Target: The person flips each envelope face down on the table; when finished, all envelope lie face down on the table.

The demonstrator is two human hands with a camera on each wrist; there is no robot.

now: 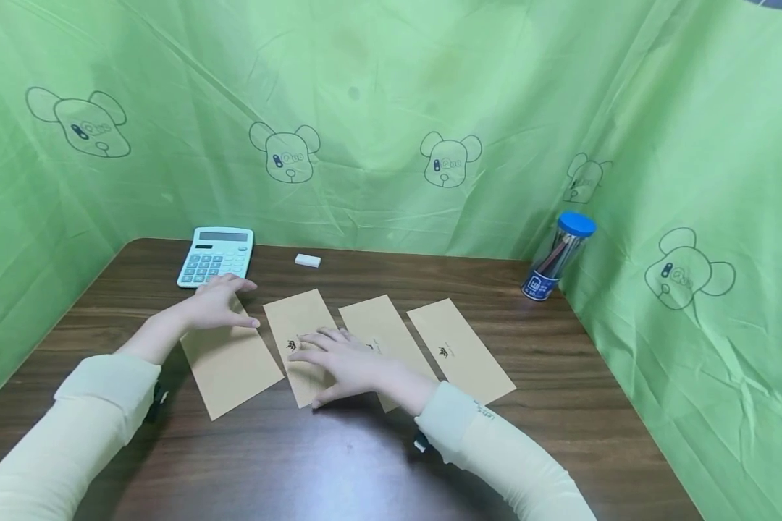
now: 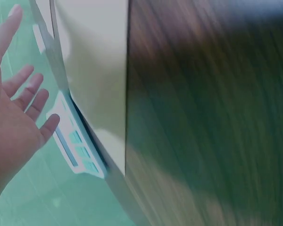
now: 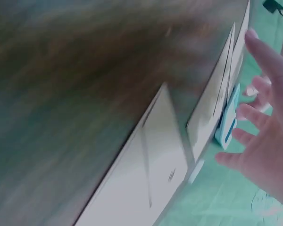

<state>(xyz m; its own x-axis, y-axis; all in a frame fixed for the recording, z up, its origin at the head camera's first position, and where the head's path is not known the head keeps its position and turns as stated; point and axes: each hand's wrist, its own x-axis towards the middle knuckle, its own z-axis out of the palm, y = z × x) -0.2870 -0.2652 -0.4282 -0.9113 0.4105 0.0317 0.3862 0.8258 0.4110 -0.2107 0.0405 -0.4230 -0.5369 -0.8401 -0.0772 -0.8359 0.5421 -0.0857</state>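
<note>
Several tan envelopes lie in a row across the dark wooden table. Over the upper part of the leftmost, plain-faced envelope (image 1: 231,373) is my left hand (image 1: 216,304), its fingers spread and holding nothing. My right hand (image 1: 348,365) reaches across the second envelope (image 1: 300,311), fingers extended and apart, covering part of its face. The third envelope (image 1: 373,317) is partly hidden by that hand and wrist. Farther right lies another envelope (image 1: 463,351) with a small dark print. Both wrist views show spread fingers, with the left palm (image 2: 12,120) and right palm (image 3: 269,141) empty.
A light blue calculator (image 1: 218,250) sits at the back left, just beyond my left fingers. A white eraser-like block (image 1: 308,260) lies near the back edge. At the back right stands a clear, blue-lidded tub (image 1: 554,257) of pencil-like sticks. Green curtains (image 1: 378,87) surround the table.
</note>
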